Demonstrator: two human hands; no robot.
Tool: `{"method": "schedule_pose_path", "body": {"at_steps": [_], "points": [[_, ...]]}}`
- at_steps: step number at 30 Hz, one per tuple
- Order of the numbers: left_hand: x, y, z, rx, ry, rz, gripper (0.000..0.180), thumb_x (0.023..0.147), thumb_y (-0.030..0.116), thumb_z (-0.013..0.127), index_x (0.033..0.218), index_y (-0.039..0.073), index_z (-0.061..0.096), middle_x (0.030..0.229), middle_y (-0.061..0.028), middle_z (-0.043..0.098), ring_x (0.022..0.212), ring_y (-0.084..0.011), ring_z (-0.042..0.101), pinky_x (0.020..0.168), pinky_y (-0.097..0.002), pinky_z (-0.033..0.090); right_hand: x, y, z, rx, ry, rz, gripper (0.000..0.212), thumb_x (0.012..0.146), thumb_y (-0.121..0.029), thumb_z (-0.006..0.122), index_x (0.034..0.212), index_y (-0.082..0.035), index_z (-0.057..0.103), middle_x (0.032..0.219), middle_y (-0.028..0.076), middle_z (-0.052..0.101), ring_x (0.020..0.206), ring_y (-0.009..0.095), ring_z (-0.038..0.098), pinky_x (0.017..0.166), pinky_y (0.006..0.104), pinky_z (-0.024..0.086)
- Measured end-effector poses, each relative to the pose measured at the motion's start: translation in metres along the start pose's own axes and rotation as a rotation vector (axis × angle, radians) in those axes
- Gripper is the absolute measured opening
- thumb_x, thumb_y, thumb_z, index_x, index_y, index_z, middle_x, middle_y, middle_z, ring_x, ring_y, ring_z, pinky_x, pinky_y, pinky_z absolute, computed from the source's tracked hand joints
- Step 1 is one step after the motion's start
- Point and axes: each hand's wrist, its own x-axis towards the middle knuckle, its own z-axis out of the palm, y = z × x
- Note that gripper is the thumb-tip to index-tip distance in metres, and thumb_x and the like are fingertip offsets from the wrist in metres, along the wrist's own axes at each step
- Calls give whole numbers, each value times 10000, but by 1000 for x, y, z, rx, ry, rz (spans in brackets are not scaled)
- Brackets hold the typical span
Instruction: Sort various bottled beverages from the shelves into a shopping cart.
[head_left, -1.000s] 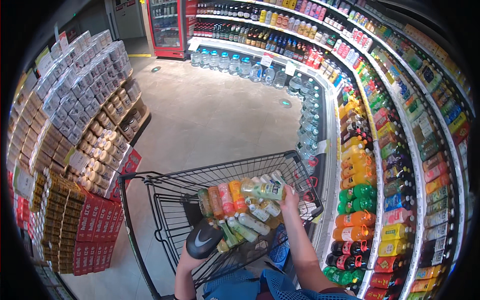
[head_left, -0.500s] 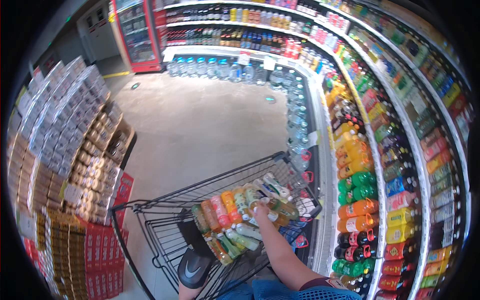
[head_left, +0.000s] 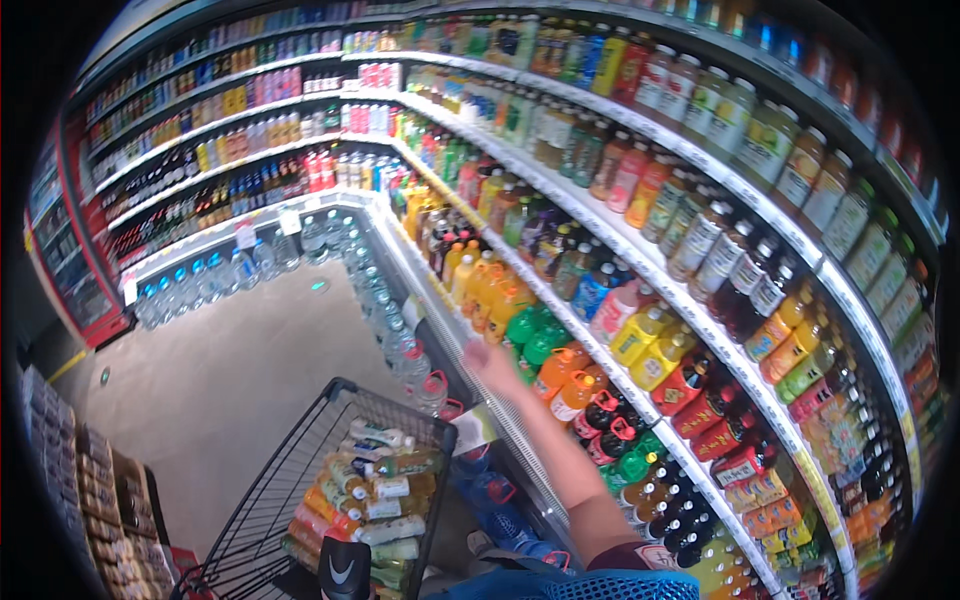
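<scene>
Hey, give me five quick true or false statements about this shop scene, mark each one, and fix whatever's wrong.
1. Several bottles lie in the cart. True.
2. The right hand is gripping a bottle. False: the right hand is blurred, but no bottle shows in it.
3. Large clear water jugs stand in a row below the shelves. True.
4. The red-framed cooler is at the far right of the picture. False: the cooler is at the far left.
5. Large green bottles stand next to orange ones. True.

Right grip (head_left: 492, 366) near shelves (head_left: 642, 250), bottles (head_left: 400, 487) in cart (head_left: 343, 385)
</scene>
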Motion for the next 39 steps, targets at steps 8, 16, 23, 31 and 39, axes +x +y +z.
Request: {"method": "schedule_pose_path", "body": {"at_steps": [8,16,23,31,39], "points": [[10,13,63,-21,54,103,641,682,33,719,1252,-12,429,1072,-105,563,916,-167,551,789,-295,459,65,-7,-321,-1039,1092,-115,665,647,-128,672,1260,-47,426,1298,207,388,1253,367,303,1031,477,230],[24,20,102,-17,69,70,670,670,58,736,1258,-11,422,1082,-117,563,934,-178,551,803,-303,457,80,19,-394,-1156,918,173,833,625,-214,722,1345,-74,327,1298,157,414,1226,286,369,1020,449,244],[35,28,119,26,85,52,680,666,70,743,1259,-11,422,1086,-122,564,939,-182,552,808,-306,456,85,38,-399,-1249,1084,114,924,625,-252,731,1399,-93,252,1373,103,348,1289,239,294,1029,413,228],[30,25,123,89,77,-20,690,661,84,751,1260,-10,421,1091,-126,564,945,-186,553,813,-309,455,91,41,-402,-1138,1278,-164,776,626,-168,724,1322,-116,383,1196,74,450,1107,267,405,961,413,295],[29,27,130,119,68,-68,701,656,98,759,1261,-9,421,1096,-131,565,951,-191,554,819,-311,454,98,43,-411,-996,1237,34,760,647,-201,736,1290,-20,371,1126,135,488,1066,306,436,916,421,337]]}}
